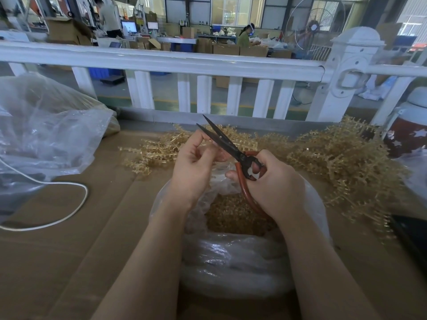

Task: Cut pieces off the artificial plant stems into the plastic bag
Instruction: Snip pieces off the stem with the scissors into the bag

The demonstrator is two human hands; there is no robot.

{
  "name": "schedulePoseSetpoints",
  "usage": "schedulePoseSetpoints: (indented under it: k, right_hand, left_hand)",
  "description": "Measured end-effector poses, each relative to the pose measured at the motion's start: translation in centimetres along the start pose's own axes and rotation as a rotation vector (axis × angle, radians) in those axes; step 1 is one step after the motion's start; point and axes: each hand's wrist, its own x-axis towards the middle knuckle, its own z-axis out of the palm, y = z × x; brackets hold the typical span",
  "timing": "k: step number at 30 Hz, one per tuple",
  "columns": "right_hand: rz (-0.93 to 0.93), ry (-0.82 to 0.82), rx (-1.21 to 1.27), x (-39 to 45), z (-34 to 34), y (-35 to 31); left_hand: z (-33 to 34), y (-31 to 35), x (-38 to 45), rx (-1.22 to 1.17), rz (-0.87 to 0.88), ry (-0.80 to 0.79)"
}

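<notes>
My right hand (276, 183) grips black scissors with red handles (227, 145), blades parted and pointing up and away. My left hand (196, 168) is curled just left of the blades, fingers pinched together; what it holds is too small to tell. Both hands hover above an open clear plastic bag (231, 264) with tan cut pieces (233, 218) inside. A pile of golden artificial plant stems (342, 165) lies behind and to the right, and more of these stems (152, 153) spread out to the left of my hands.
The work surface is brown cardboard (69, 262). A large crumpled clear bag (46, 128) sits at the left with a white cord (76, 204) looping in front of it. A white fence rail (184, 63) runs behind. A red and white jar (409, 135) stands far right, a dark object (411, 234) below it.
</notes>
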Motion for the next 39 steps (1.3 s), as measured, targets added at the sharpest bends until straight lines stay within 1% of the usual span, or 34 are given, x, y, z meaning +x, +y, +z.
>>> schedulePoseSetpoints:
  k: [4,11,14,17,20,24,26,28,30,32,33,35,37,39]
  right_hand:
    - [0.001,0.016,0.015,0.1,0.1,-0.1]
    - [0.004,0.052,0.061,0.2,0.8,0.1]
    - [0.003,0.052,0.062,0.2,0.7,-0.1]
    - [0.045,0.073,0.111,0.1,0.6,-0.3]
    - [0.073,0.135,0.155,0.2,0.5,-0.4]
    - [0.189,0.149,0.302,0.5,0.5,-0.4]
    - [0.257,0.128,0.375,0.8,0.5,-0.4]
    - [0.304,0.065,0.458,1.0,0.6,-0.3]
    - [0.335,-0.044,0.524,1.2,0.7,-0.3]
    - [0.326,-0.121,0.568,1.3,0.8,-0.6]
    - [0.319,-0.133,0.605,1.4,0.8,-0.7]
    - [0.312,-0.107,0.703,1.5,0.6,-0.8]
    - [0.329,-0.062,0.808,1.5,0.3,-0.7]
    - [0.360,-0.021,0.913,1.6,0.1,-0.4]
  left_hand:
    - [0.0,0.1,0.0,-0.011,0.009,-0.004]
    - [-0.3,-0.1,0.1,-0.006,-0.035,0.011]
    - [-0.3,-0.2,0.2,-0.016,-0.084,0.050]
    - [-0.6,-0.2,0.1,-0.023,-0.110,0.119]
    - [-0.8,-0.3,0.1,0.026,-0.097,0.117]
    - [-0.5,-0.3,0.1,0.138,-0.046,0.030]
    - [-0.4,-0.2,0.0,0.165,-0.042,-0.012]
    - [-0.3,-0.2,-0.1,0.187,-0.044,-0.044]
    - [-0.2,-0.3,-0.1,0.182,-0.046,-0.074]
    - [-0.1,-0.3,-0.1,0.144,-0.057,-0.086]
    - [0.0,-0.3,-0.1,0.116,-0.069,-0.081]
    - [0.0,0.0,-0.2,0.023,-0.104,-0.075]
    - [-0.1,0.2,-0.3,-0.069,-0.182,-0.070]
    - [-0.4,0.3,-0.2,-0.072,-0.287,-0.065]
